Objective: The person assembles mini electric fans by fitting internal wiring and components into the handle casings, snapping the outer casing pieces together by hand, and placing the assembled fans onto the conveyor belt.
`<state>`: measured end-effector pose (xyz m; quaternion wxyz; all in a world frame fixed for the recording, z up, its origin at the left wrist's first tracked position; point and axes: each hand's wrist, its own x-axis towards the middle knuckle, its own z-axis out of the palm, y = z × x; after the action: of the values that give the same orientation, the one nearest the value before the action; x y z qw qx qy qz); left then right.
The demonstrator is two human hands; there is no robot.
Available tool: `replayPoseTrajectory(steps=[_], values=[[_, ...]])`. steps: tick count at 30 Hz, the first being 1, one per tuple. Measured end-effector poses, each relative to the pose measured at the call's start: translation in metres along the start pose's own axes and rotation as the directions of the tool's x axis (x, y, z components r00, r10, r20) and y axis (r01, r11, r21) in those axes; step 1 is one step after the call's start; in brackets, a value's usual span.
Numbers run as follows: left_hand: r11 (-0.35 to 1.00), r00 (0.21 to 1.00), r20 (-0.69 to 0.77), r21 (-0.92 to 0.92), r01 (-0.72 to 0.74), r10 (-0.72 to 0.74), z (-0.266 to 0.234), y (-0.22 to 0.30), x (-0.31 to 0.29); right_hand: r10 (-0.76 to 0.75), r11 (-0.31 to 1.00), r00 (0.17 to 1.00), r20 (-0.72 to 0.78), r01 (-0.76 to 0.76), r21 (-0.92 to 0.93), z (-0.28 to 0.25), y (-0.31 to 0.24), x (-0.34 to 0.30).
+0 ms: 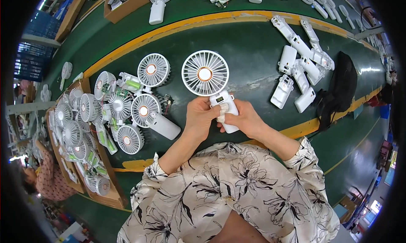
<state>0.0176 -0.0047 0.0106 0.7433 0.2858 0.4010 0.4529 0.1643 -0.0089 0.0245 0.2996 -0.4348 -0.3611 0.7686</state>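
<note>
A white handheld fan (205, 73) with a round grille and an orange-ringed hub lies between my hands over the green table. Its handle (230, 121) points toward me and carries a small dark display. My left hand (200, 119) wraps the handle's left side, thumb on its front. From the right, my right hand (246, 118) grips the same handle, with its thumb also pressed on the front. Both thumbs have pale wraps. Left of my hands, a fan with a closed white handle (165, 126) lies beside several fans with open handles and green batteries.
A cardboard tray (116, 184) full of fan heads and parts stands at left. White handle shells (288, 59) lie heaped at right, beside a black cloth-like item (341, 84). A yellow strip (203, 19) crosses behind. Another person's sleeve (54, 181) shows at far left.
</note>
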Motion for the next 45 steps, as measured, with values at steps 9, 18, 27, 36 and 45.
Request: replayPoseTrajectory(steps=[9,18,27,36,45], values=[[0.999,0.996,-0.069,0.013,0.052,-0.051,0.009,0.005,0.005,-0.012,0.996,0.999,-0.032,0.009,-0.091,-0.003,0.0,0.002],[0.998,0.996,0.08,-0.053,0.041,-0.036,-0.002,0.034,-0.018,-0.007,0.975,0.933,0.359,-0.073,0.21,0.002,-0.002,0.007],[0.879,0.949,-0.294,0.475,0.039,0.116,-0.034,0.182,0.006,-0.002,0.999,0.918,0.397,-0.011,0.032,-0.018,-0.007,0.01],[0.532,0.638,-0.487,0.835,0.14,0.596,-0.241,0.247,0.158,-0.054,0.99,0.989,0.141,0.071,-0.118,-0.055,-0.016,-0.025],[0.402,0.837,-0.182,0.914,-0.049,0.516,-0.112,0.212,0.094,-0.665,0.372,0.698,-0.267,-0.001,-0.928,-0.127,-0.149,0.079]])
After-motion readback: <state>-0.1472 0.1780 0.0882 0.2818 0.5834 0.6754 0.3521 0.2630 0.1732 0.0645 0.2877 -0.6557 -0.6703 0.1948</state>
